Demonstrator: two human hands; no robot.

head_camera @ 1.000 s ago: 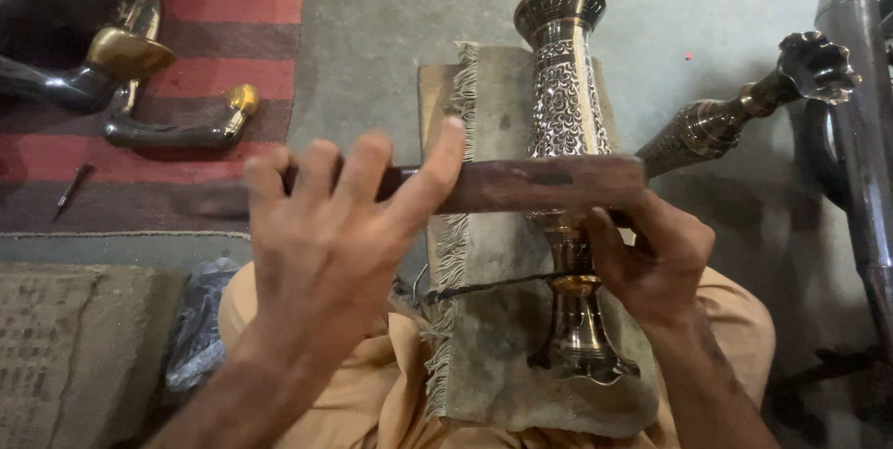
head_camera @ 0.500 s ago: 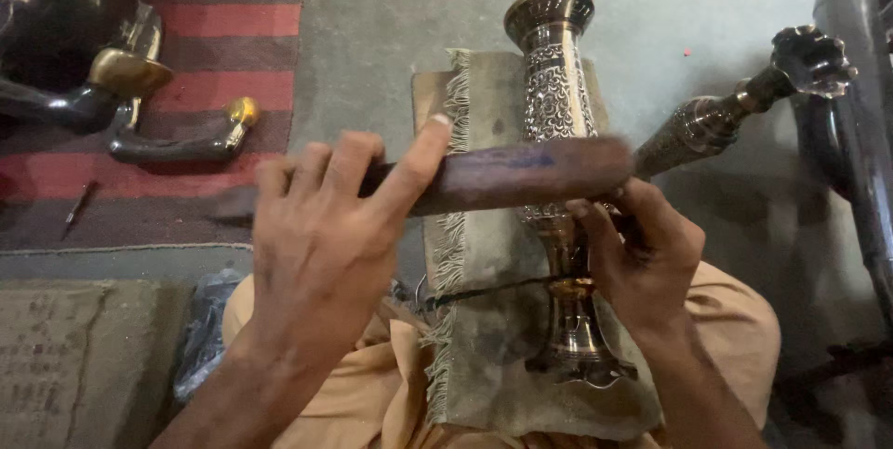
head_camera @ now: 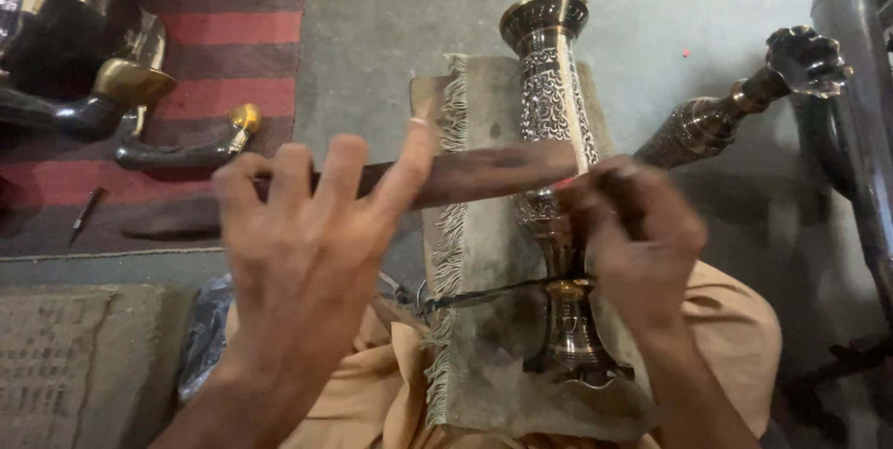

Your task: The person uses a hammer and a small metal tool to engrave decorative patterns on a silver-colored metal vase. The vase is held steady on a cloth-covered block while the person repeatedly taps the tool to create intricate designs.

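Observation:
A tall engraved brass vase (head_camera: 551, 86) lies lengthwise on a fringed grey cloth (head_camera: 484, 254) over my lap, its mouth pointing away from me. Across it I hold a flat brown wooden stick (head_camera: 484, 174). My left hand (head_camera: 307, 263) grips the stick's left part with the fingers spread over it. My right hand (head_camera: 633, 235), blurred by motion, is closed at the stick's right end, over the vase's narrow neck. A thin dark wire or band (head_camera: 493, 293) crosses the cloth near the vase's foot.
A second dark brass vase (head_camera: 735, 105) lies on the concrete floor to the right, beside a dark metal pipe (head_camera: 860, 105). On the red striped rug (head_camera: 233, 30) at left lie dark horn-shaped pieces with brass tips (head_camera: 186, 147). A stone slab (head_camera: 56, 365) is at lower left.
Both hands and the stick have shifted left and slightly down across the vase. My right hand has moved inward over the vase's neck and is now blurred.

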